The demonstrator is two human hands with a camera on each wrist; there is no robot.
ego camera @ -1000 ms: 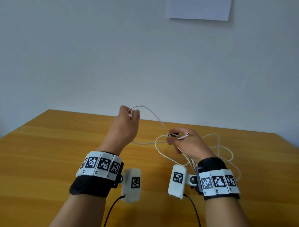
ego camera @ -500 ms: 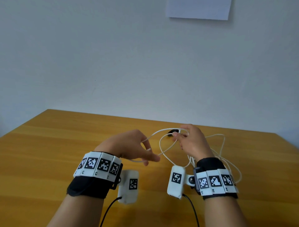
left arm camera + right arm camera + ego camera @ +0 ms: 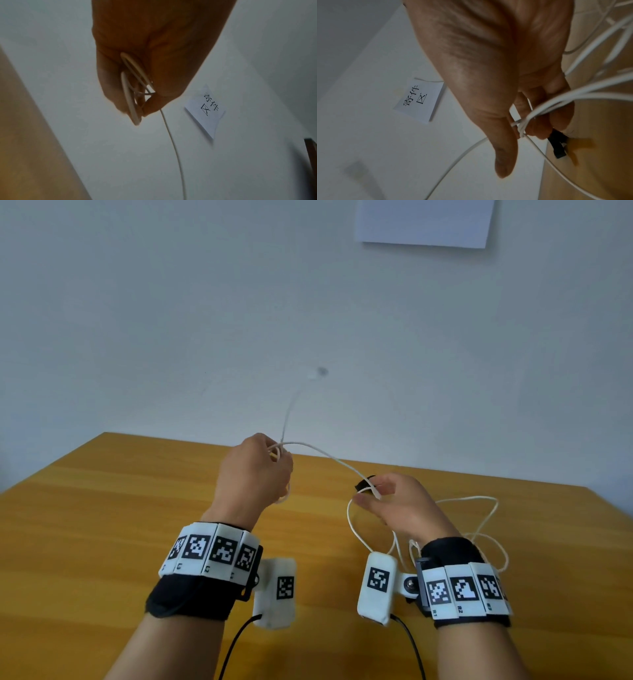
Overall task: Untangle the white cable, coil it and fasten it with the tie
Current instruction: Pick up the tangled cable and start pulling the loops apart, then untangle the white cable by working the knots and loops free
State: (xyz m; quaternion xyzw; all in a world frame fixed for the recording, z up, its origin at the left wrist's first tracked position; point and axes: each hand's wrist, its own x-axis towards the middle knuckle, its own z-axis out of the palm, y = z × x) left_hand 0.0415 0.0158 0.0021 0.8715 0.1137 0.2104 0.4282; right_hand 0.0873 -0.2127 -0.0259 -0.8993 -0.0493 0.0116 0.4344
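Note:
The thin white cable [image 3: 329, 455] arcs through the air between both hands above the wooden table [image 3: 102, 542]. My left hand [image 3: 274, 460] is raised at centre left and grips a few small loops of cable [image 3: 132, 97]; one strand [image 3: 175, 148] hangs away from it. A blurred free end [image 3: 317, 374] swings up in front of the wall. My right hand [image 3: 373, 491] is lower, its fingers [image 3: 537, 129] curled round several cable strands [image 3: 532, 115], thumb straight. The black tie [image 3: 558, 146] sticks out under those fingers. Loose cable loops [image 3: 486, 515] lie on the table behind the right wrist.
A white paper note [image 3: 424, 220] hangs on the pale wall behind the table. The table's far edge [image 3: 479, 477] runs just beyond the hands, and its right corner lies at the far right. Black leads [image 3: 236, 645] trail from both wrist units.
My left hand rose from low beside the right hand to up and left, drawing the cable taut into an arc. The free end whipped upward. The right hand stayed in place.

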